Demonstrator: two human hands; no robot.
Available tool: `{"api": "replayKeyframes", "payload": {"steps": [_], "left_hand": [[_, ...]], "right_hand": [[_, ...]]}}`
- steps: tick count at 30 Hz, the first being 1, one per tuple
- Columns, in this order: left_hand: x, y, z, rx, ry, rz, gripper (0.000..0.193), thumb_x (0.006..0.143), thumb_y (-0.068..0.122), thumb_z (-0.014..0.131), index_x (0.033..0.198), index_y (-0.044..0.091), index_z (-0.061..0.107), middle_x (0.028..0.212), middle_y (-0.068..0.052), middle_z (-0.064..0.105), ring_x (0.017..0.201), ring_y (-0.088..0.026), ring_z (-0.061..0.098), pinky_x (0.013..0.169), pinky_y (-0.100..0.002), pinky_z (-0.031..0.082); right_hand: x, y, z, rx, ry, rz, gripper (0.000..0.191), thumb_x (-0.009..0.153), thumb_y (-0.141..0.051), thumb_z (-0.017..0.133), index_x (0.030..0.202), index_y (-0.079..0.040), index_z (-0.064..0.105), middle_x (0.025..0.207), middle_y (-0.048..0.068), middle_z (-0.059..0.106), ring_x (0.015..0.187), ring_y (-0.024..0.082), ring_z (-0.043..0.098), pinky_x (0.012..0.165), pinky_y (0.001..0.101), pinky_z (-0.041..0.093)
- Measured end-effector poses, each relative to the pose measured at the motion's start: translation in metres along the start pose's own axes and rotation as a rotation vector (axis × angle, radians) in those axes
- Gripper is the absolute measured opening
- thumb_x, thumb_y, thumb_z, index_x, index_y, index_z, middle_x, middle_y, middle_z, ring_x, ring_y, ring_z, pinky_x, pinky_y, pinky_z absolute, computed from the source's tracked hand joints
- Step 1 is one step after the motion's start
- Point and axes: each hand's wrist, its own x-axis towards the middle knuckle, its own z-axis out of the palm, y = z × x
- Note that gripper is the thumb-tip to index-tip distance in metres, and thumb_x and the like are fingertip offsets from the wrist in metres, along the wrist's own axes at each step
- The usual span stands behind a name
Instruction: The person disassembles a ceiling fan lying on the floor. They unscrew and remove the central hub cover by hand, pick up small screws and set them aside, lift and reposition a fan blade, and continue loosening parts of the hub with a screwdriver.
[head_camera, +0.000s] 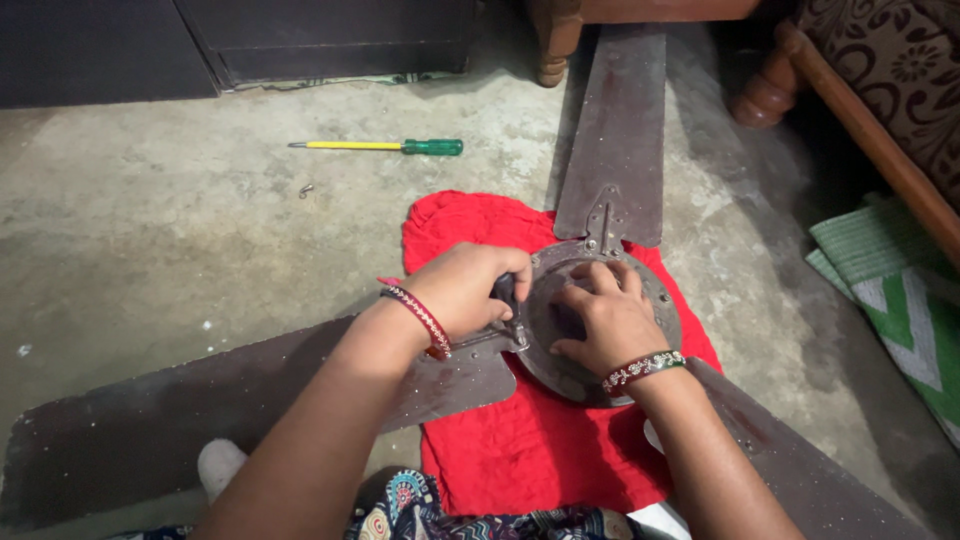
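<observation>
A dark brown ceiling fan lies on a red cloth (530, 450) on the concrete floor. Its round motor hub (655, 290) is in the middle, with one blade (615, 130) pointing away, one blade (200, 410) to the left and one blade (800, 470) to the lower right. My left hand (465, 290) is closed around a dark tool handle (505, 292) at the left blade's bracket beside the hub. My right hand (605, 320) rests flat on top of the hub, fingers spread. Both wrists wear bangles.
A screwdriver (385, 146) with a green handle and yellow shaft lies on the floor at the back, with a small screw (305, 190) near it. Wooden furniture legs (552, 45) stand at the back, a sofa frame (880, 140) at the right, a green mat (900, 290) beside it.
</observation>
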Motion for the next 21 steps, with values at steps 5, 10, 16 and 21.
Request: {"api": "replayKeyframes", "payload": {"steps": [5, 10, 16, 21], "left_hand": [[0.001, -0.001, -0.002, -0.027, -0.003, -0.016, 0.028, 0.070, 0.004, 0.083, 0.091, 0.010, 0.065, 0.085, -0.012, 0.075, 0.089, -0.031, 0.075, 0.073, -0.042, 0.058], [0.001, 0.004, -0.002, -0.015, -0.001, 0.015, 0.029, 0.072, 0.005, 0.083, 0.093, 0.010, 0.064, 0.084, -0.013, 0.073, 0.089, -0.033, 0.074, 0.072, -0.044, 0.056], [-0.001, 0.008, -0.002, 0.008, -0.015, -0.021, 0.027, 0.073, 0.005, 0.080, 0.093, 0.010, 0.064, 0.085, -0.013, 0.073, 0.089, -0.033, 0.073, 0.072, -0.044, 0.056], [0.000, 0.009, -0.001, 0.000, -0.033, -0.023, 0.026, 0.074, 0.005, 0.079, 0.094, 0.011, 0.063, 0.085, -0.013, 0.073, 0.090, -0.032, 0.074, 0.073, -0.044, 0.056]], "right_hand": [[0.000, 0.000, 0.000, 0.000, -0.004, 0.008, 0.067, 0.057, -0.028, 0.094, 0.120, -0.027, 0.074, 0.141, 0.000, 0.051, 0.140, 0.039, 0.034, 0.108, 0.0587, 0.041], [0.000, 0.000, 0.000, -0.001, -0.012, 0.010, 0.067, 0.057, -0.028, 0.095, 0.120, -0.026, 0.074, 0.141, 0.001, 0.050, 0.140, 0.040, 0.033, 0.107, 0.0590, 0.041], [0.000, -0.001, 0.000, -0.003, -0.010, 0.011, 0.068, 0.056, -0.029, 0.095, 0.120, -0.026, 0.073, 0.141, 0.001, 0.050, 0.140, 0.040, 0.035, 0.107, 0.0589, 0.042], [0.000, 0.000, 0.000, -0.014, -0.017, 0.016, 0.067, 0.057, -0.029, 0.095, 0.120, -0.026, 0.073, 0.141, 0.001, 0.050, 0.140, 0.040, 0.034, 0.107, 0.0590, 0.042]]}}
